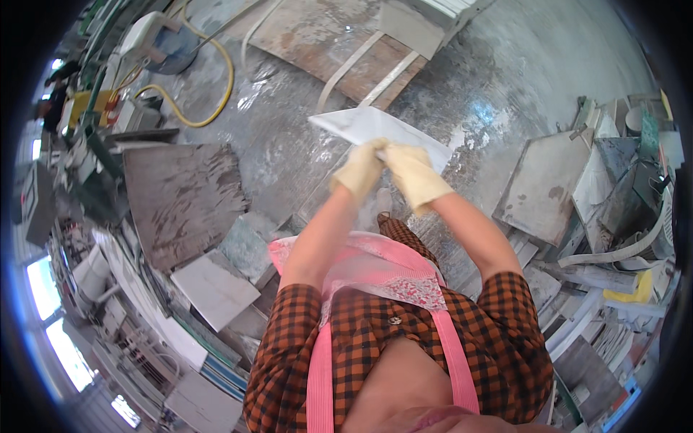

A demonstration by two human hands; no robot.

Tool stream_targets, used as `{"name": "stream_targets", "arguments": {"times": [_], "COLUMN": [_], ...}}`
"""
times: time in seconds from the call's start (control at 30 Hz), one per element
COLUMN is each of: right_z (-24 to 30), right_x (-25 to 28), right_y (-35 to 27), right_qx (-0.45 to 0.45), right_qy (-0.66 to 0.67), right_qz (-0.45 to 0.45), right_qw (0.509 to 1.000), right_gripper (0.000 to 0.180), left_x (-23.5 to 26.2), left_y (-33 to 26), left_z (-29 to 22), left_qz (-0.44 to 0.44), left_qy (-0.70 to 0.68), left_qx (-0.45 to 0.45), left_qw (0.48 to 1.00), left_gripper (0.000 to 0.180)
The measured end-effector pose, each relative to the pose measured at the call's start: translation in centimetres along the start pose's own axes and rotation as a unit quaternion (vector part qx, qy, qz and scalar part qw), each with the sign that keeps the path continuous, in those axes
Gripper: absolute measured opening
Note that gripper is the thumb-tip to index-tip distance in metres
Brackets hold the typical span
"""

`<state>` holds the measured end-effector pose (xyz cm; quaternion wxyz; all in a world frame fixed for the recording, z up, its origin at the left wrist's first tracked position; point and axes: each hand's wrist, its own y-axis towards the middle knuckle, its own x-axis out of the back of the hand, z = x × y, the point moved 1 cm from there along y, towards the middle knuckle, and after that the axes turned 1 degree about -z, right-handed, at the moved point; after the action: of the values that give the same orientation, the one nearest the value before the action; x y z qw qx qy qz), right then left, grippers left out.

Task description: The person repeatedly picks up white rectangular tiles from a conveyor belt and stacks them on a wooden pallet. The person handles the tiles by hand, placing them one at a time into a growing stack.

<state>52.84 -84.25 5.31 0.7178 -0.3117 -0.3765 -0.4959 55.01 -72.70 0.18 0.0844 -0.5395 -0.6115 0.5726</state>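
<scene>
Both my hands wear cream-coloured gloves and are close together in front of my body. Between them and the floor ahead is a white marble-like slab [361,124] with faint grey veins, tilted, one pointed corner toward the left. My left hand [361,166] is closed on its near edge. Beside it, my right hand [411,172] grips the same edge, fingers curled. The fingertips are partly hidden by the gloves and the slab.
A brown board [346,61] with pale straps lies on the wet floor ahead. A yellow hose [229,79] curls at the far left. Dark stone slabs [184,198] lie on my left, with a white tile [215,289] nearer. Stone offcuts [545,184] are piled on my right.
</scene>
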Motion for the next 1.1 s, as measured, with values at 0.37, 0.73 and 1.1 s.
{"name": "stream_targets", "arguments": {"times": [0.37, 0.73, 1.1], "right_z": [-16.4, -29.9, -37.2], "right_x": [5.9, 0.4, -0.4], "right_y": [6.7, 27.8, 35.9], "right_qx": [-0.156, -0.115, -0.122], "right_qy": [-0.061, 0.015, -0.022], "right_qz": [0.026, -0.029, 0.005], "right_qw": [0.985, 0.993, 0.992], "right_gripper": [0.043, 0.049, 0.047], "left_x": [-12.1, -15.6, -20.1], "left_y": [14.4, 36.9, 46.8], "left_z": [-1.5, -12.7, -16.0], "left_qz": [0.164, 0.052, -0.010], "left_qy": [0.537, 0.277, 0.030], "left_qx": [-0.342, -0.154, 0.004], "left_qw": [0.754, 0.947, 1.000], "left_gripper": [0.025, 0.022, 0.031]}}
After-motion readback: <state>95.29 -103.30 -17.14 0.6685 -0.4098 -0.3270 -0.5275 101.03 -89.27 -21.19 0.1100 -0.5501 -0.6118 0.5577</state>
